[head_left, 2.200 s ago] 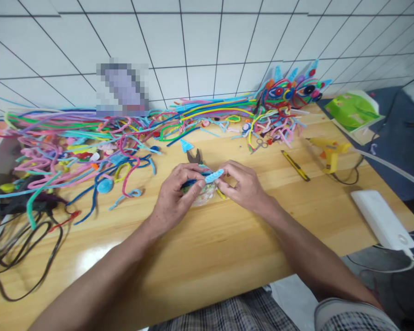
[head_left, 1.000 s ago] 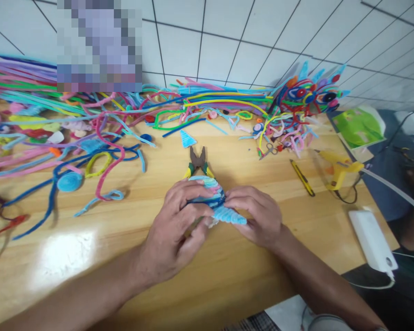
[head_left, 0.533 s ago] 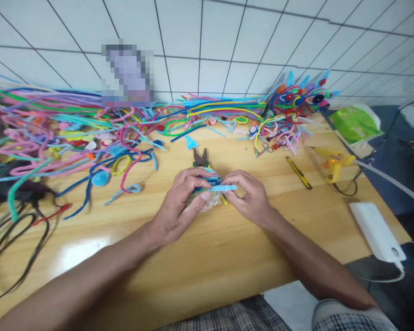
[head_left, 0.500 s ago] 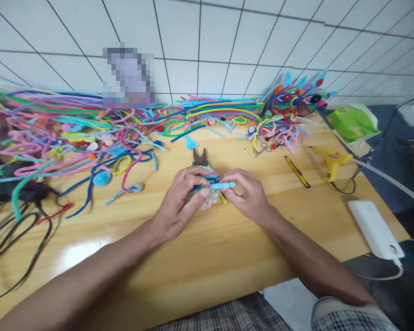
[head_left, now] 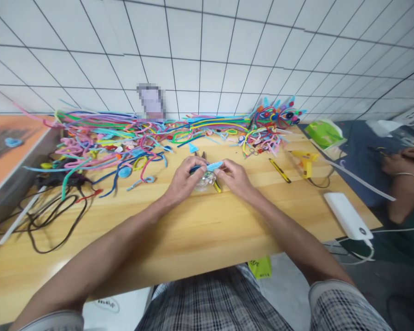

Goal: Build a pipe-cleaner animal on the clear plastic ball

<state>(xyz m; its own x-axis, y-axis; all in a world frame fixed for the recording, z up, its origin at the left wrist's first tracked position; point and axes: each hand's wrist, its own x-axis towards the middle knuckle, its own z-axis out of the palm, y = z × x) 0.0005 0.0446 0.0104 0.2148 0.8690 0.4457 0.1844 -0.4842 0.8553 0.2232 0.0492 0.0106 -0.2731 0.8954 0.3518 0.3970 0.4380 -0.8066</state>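
Note:
My left hand (head_left: 186,178) and my right hand (head_left: 235,178) meet over the table, both closed in a pinch. Between their fingertips is a light-blue pipe-cleaner piece (head_left: 214,166) with a ridged look, the left hand at one end and the right at the other. Some darker blue shows under the left fingers. Below them is a clear, shiny, rounded thing (head_left: 204,180), partly covered by the left hand; I cannot tell its kind. Pliers (head_left: 217,186) lie behind and beneath the hands, mostly hidden. Just beyond sits a small light-blue triangle (head_left: 192,147).
Piled pipe cleaners (head_left: 106,133) line the back of the table (head_left: 152,248). To the right lie a utility knife (head_left: 279,170), a yellow glue gun (head_left: 306,162) and a white power bank (head_left: 347,216). Black cables (head_left: 55,225) coil left. Another person's arm (head_left: 405,184) shows far right.
The camera view has shifted, showing more at the left and of my lap. The light-blue piece now lies between both hands' fingertips, tilted up at its right end; earlier it pointed level to the right.

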